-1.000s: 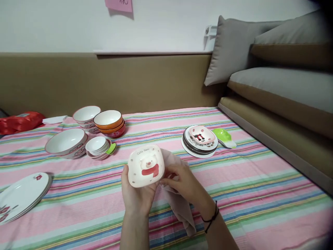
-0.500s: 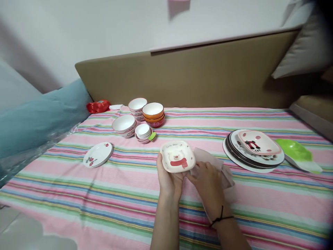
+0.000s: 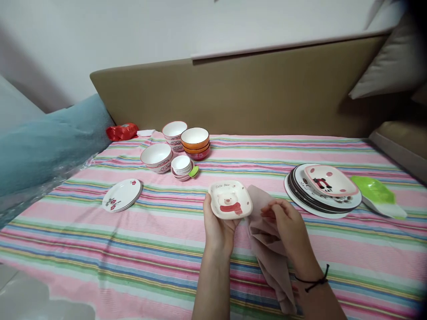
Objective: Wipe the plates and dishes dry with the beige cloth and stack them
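My left hand [image 3: 218, 229] holds a small squarish dish [image 3: 230, 201] from below and at its left edge. The dish is cream, with a bear in a red scarf and the words "Cute Bear", tilted to face me. Just to the right, my right hand [image 3: 288, 222] has its fingers closed on a greyish-pink cloth [image 3: 270, 258]. The cloth hangs in folds beneath that hand, and its upper part reaches close to the dish's right edge. Both hands are above the striped bedspread [image 3: 160, 249].
On the right, a pink-rimmed cat dish [image 3: 332, 180] tops a stack of plates [image 3: 302, 202], beside a green leaf-shaped dish [image 3: 376, 195]. Flowered plates [image 3: 122, 195] lie left. Behind are white bowls [image 3: 156, 155], orange bowls [image 3: 195, 140] and small stacked dishes [image 3: 181, 164]. A headboard [image 3: 233, 98] bounds the back.
My right hand has moved right, away from the dish, and the cloth now hangs down below it. My left hand still holds the dish, shifted slightly right in view.
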A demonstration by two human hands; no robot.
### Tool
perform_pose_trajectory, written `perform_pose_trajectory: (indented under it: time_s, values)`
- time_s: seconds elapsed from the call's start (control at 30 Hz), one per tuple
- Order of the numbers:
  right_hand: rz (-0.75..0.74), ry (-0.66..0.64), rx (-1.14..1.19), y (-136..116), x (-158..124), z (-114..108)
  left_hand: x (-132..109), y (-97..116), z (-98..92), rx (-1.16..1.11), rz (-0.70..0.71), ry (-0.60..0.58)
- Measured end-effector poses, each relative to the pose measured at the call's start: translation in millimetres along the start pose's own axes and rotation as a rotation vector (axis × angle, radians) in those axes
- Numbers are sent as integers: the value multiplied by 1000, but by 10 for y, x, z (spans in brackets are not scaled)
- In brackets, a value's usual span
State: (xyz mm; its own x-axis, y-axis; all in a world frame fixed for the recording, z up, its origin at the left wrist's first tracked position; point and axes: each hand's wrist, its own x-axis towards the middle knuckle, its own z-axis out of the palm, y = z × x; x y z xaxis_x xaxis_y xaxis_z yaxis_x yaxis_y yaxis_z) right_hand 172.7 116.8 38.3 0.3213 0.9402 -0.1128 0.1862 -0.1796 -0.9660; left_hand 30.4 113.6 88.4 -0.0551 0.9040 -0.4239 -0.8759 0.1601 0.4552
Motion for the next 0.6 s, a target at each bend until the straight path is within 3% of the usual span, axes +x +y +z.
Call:
perform_pose_trajectory:
  time_s: [0.07,0.23,0.4,0.5,0.6]
  values:
    - [-34,22,-68,0,14,-18,2,-12,8,8,18,8]
    - [-439,16,-537,7,30,253,31,56,-16,-19,168,70]
    - [-411,46,-810,92,28,544,57,133,-78,-29,181,69]
    - [-356,14,-692,67,11,508,57,128,-85,-22,163,71]
    - [-216,8,-246,-54,-23,322,46,105,-64,10,147,86]
